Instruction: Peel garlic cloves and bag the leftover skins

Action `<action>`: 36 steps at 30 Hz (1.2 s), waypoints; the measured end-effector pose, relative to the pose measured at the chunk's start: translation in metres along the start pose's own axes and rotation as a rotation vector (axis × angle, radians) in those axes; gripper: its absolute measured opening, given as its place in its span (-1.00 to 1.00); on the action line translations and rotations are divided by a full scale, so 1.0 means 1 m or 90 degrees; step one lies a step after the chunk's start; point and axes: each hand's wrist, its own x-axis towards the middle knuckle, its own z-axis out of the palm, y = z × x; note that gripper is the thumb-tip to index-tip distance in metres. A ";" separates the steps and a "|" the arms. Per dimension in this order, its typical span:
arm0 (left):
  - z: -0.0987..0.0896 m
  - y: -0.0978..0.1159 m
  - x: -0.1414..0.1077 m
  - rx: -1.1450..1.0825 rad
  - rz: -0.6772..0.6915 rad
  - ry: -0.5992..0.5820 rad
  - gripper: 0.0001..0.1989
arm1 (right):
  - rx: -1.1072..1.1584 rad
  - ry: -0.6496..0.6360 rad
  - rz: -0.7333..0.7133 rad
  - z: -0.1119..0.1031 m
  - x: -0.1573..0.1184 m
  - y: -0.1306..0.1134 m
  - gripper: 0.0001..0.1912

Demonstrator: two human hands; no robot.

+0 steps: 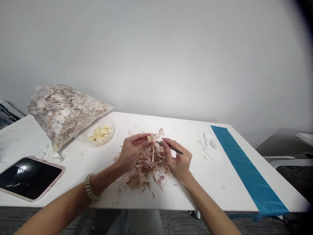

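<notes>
My left hand [133, 150] pinches a peeled garlic clove [149, 138] between thumb and fingertips, above a heap of papery garlic skins [146, 166] on the white table [195, 192]. My right hand [178, 160] is shut on slim metal tweezers [170, 148], and their tip sits right by the clove. Both hands hover over the heap. A coiled band [89, 187] circles my left wrist.
A clear bowl [106, 138] of peeled cloves stands behind my left hand, beside a bulging plastic bag [66, 114] of skins. A dark tablet [29, 178] in a pink case lies front left. Blue tape [246, 169] runs along the table's right side, and loose skin scraps lie about.
</notes>
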 end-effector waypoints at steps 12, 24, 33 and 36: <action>-0.002 -0.008 -0.004 0.093 0.059 -0.085 -0.76 | 0.055 -0.013 0.023 -0.003 0.000 -0.001 -0.81; 0.000 -0.004 -0.005 0.109 0.079 -0.107 -0.80 | 0.111 -0.035 0.089 -0.005 0.000 -0.001 -0.81; 0.001 -0.003 -0.005 0.099 0.093 -0.129 -0.84 | 0.219 -0.080 0.228 -0.005 -0.003 0.003 -0.81; 0.001 -0.004 -0.005 0.101 0.088 -0.122 -0.83 | 0.225 -0.084 0.237 -0.005 -0.004 0.002 -0.80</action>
